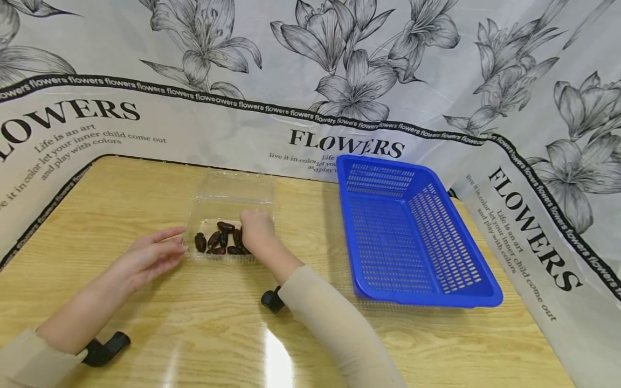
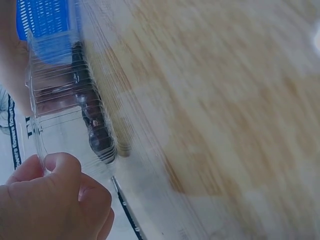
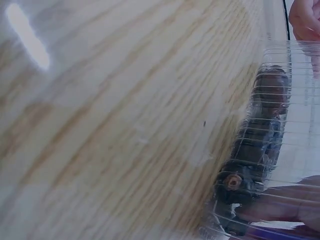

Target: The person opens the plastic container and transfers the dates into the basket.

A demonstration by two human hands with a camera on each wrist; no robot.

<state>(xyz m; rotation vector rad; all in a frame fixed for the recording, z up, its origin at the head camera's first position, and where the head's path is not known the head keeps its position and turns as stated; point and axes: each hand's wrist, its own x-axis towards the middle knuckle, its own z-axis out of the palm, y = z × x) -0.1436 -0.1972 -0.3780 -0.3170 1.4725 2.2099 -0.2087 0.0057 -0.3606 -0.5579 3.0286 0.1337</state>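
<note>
A clear plastic box (image 1: 194, 257) lies on the table with its hinged lid (image 1: 233, 186) tipped back. Several dark brown dates (image 1: 216, 238) are inside it, also visible through the ridged wall in the left wrist view as a row of dates (image 2: 95, 122). My left hand (image 1: 152, 256) pinches the box's left edge between thumb and fingers (image 2: 62, 167). Reaching into the right side of the box is my right hand (image 1: 259, 231). Through the wall, its fingers (image 3: 280, 204) touch a date at the end; whether they grip it is unclear, as the box blurs them.
A blue perforated basket (image 1: 356, 258) stands to the right of the box on the wooden table (image 1: 204, 323). White cloth (image 1: 233, 124) printed with flowers and lettering hangs behind and at the sides. Black straps (image 1: 104, 350) show at both wrists.
</note>
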